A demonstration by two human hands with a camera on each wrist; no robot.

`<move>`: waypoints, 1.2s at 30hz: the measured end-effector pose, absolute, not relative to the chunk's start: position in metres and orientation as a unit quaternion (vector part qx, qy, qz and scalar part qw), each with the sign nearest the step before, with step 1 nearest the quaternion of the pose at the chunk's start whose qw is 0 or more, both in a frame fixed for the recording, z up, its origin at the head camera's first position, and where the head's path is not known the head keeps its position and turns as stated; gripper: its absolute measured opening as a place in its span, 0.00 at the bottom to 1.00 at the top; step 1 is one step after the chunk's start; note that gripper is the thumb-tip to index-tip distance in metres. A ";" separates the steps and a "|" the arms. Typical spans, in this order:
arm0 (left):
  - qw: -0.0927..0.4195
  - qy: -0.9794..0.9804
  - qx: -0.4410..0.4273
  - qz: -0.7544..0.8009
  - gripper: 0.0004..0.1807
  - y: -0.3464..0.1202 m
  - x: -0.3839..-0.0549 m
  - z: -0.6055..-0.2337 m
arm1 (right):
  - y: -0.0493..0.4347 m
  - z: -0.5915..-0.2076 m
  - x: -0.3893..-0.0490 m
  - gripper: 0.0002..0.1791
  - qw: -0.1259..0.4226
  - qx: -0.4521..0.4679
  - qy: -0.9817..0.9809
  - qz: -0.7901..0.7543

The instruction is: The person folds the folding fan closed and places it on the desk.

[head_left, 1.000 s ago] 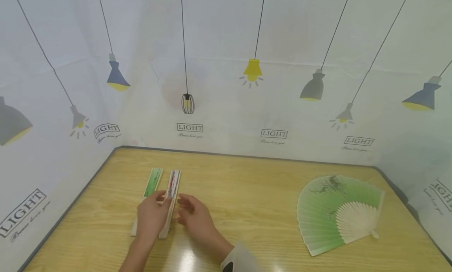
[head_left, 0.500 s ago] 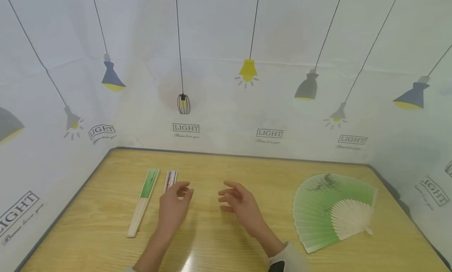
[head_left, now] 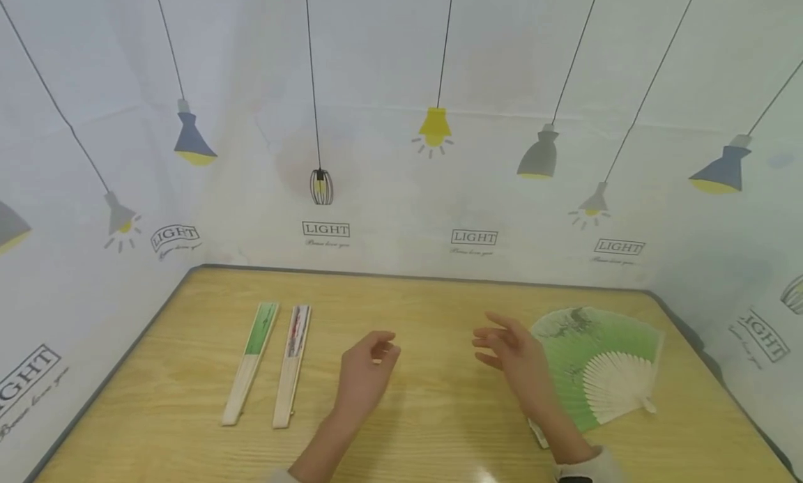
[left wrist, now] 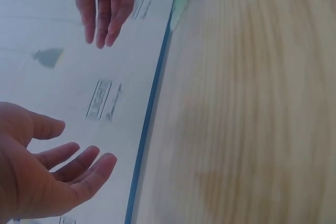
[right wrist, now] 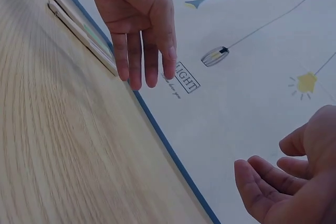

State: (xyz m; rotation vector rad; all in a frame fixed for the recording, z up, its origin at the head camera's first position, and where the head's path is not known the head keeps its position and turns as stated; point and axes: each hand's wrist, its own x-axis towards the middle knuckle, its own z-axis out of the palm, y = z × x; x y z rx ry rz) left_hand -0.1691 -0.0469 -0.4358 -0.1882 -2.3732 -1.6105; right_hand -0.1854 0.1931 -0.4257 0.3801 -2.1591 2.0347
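Observation:
Two folded hand fans lie side by side on the left of the table: one with a green leaf (head_left: 261,330), the other with a white leaf and a red-and-dark print (head_left: 297,330). On the right a green hand fan (head_left: 621,330) lies spread, its pale ribs toward the front. My left hand (head_left: 366,371) is over the middle of the table, fingers loosely bent, holding nothing. My right hand (head_left: 521,361), likewise holding nothing, overlaps the left part of the spread fan in the head view. Both hands (left wrist: 52,174) (right wrist: 136,22) face each other in the wrist views.
The wooden table (head_left: 433,434) has a dark edge strip along its back and sides. White cloth walls (head_left: 389,260) printed with hanging lamps and the word LIGHT enclose it on three sides.
Both hands have moved right, away from the folded fans, and the gap between them has widened. The white-leaf fan, partly covered before, now shows fully. The view has shifted slightly.

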 end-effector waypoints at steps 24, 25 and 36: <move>-0.084 -0.689 -0.060 -0.717 0.13 0.076 -0.142 -0.452 | 0.333 -0.446 -0.169 0.20 0.176 -0.142 -0.746 0.627; -0.094 -0.679 -0.052 -0.726 0.13 0.080 -0.139 -0.452 | 0.338 -0.447 -0.170 0.19 0.185 -0.161 -0.741 0.625; -0.212 -0.619 0.023 -0.756 0.08 0.136 -0.111 -0.452 | 0.371 -0.455 -0.170 0.26 0.183 -0.289 -0.766 0.544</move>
